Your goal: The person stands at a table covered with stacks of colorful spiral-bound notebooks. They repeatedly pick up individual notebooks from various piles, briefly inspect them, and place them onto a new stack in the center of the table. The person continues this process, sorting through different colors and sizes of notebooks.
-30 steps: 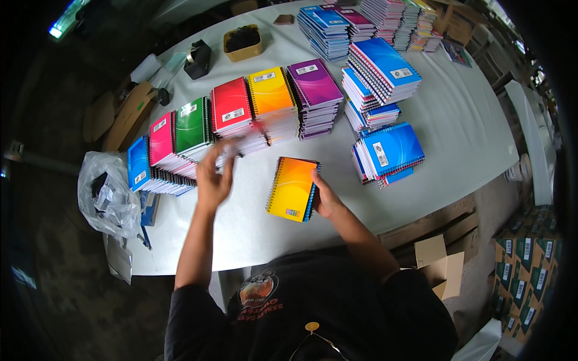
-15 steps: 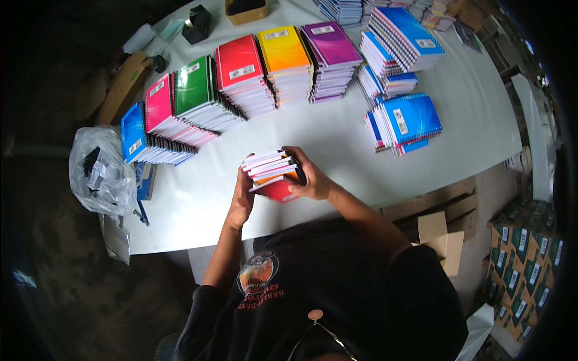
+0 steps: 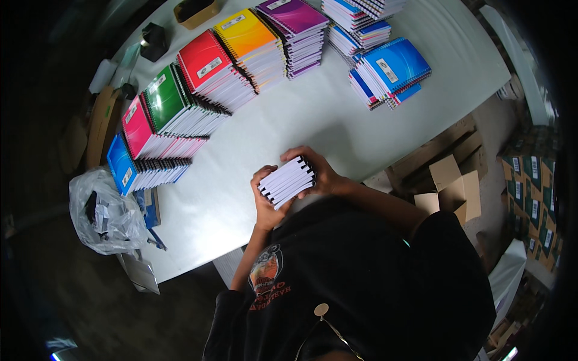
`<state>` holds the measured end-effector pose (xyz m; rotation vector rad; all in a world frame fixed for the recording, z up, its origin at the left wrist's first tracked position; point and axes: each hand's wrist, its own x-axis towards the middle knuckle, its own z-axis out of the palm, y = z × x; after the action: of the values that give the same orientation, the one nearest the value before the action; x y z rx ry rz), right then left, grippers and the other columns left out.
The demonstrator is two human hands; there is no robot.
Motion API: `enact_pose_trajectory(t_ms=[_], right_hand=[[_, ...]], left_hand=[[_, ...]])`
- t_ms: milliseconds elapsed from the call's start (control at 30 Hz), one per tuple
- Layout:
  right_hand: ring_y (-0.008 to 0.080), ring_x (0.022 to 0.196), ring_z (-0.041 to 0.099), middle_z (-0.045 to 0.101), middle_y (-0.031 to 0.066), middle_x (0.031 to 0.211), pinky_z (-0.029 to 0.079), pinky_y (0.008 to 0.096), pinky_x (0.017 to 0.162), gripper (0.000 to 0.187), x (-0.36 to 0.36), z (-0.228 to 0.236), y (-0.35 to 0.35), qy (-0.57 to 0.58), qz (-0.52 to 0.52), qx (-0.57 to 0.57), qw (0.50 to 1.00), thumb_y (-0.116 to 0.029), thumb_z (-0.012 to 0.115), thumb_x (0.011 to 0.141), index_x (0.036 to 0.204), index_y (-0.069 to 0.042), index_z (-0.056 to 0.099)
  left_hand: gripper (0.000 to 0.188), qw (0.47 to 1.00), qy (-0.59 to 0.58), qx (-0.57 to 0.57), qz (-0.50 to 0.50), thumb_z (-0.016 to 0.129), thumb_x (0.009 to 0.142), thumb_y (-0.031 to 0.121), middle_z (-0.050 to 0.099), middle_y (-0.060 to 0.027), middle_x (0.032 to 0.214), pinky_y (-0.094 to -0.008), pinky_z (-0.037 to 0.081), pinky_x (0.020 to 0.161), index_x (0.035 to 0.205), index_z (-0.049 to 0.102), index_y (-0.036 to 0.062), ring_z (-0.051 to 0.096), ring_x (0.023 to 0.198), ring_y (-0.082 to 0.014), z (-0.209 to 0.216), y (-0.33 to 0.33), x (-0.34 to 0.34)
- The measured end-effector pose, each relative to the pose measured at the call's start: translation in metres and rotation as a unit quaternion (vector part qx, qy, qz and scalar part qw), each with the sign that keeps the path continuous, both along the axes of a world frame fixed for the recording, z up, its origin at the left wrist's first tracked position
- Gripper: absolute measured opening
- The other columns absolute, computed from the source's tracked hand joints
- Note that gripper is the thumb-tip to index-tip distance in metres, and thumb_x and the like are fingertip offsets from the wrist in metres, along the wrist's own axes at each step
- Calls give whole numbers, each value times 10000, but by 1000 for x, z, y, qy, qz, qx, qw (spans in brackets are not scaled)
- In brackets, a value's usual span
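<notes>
- A small stack of spiral notebooks [image 3: 288,181] sits clamped between both hands, held on edge just above the near edge of the white table [image 3: 337,114], page edges up and black spiral binding facing away from the person.
- The left hand [image 3: 265,201] closes on the stack's left end, fingers curled up over the near corner, palm under it.
- The right hand [image 3: 318,171] closes on the stack's right end, fingers wrapped over the top and the spiral side, so the stack lies squarely between the two grips.
- Left of the stack, off the table's edge, a crumpled clear plastic bag [image 3: 102,213] hangs low.
- Beyond the stack, a row of notebook piles fans across the table: blue pile [image 3: 129,168], then pink pile [image 3: 147,132], green pile [image 3: 174,105], red pile [image 3: 211,69], yellow pile [image 3: 250,42] and purple pile [image 3: 295,27], each leaning on the next.
- Farther right of the stack, a separate heap of blue notebooks [image 3: 390,72] lies well apart.
- Right of the stack, below the table, open cardboard boxes [image 3: 448,186] stand on the floor.
</notes>
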<state>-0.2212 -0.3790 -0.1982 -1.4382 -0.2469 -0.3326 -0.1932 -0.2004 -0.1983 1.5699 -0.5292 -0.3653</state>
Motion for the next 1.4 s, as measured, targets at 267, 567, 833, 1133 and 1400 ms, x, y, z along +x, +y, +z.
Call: enact_pose_trajectory(t_ms=[267,567,833,1133,1400], right_hand=[[265,1307,297,416,142,1328,269,388,1054,904,3,-28,-2,-3,-4,-169,986,-211,853,584,1317,-38,353],[169,963,547,541,85,1050,442,327,860,549,22,35,8,284,78,261,919,-162,696,749,1197,-20,413],[183,1033,532,533,101,1139,442,340,883,647,37,42,8,400,238,383,798,-249,716,760,1266,-30,378],[207,1115,473,504,120,1169,380,328,950,800,18,59,4,174,143,45,973,-180,801,659,1285,-13,333],[186,1045,473,481,72,1101,398,324,898,800,12,4,-8,55,74,-66,994,-257,859,575,1207,-76,403]], left_hand=[[791,991,4,119,-59,768,681,380,500,-174,1132,-357,391,933,1223,371,-37,498,1076,-276,-56,15,13],[656,558,-551,527,328,696,734,169,578,-174,1099,-392,441,873,1297,391,22,569,965,-373,166,123,152],[84,967,-77,-244,-8,533,814,5,619,-109,987,-376,424,856,880,573,38,580,948,-256,117,90,87],[919,903,349,-240,-66,528,800,548,265,-243,1406,-407,251,1063,1441,80,64,294,1304,-315,82,48,42],[944,994,109,-15,-7,816,633,126,391,-128,1275,-347,373,973,1370,230,60,433,1161,-232,25,6,23]])
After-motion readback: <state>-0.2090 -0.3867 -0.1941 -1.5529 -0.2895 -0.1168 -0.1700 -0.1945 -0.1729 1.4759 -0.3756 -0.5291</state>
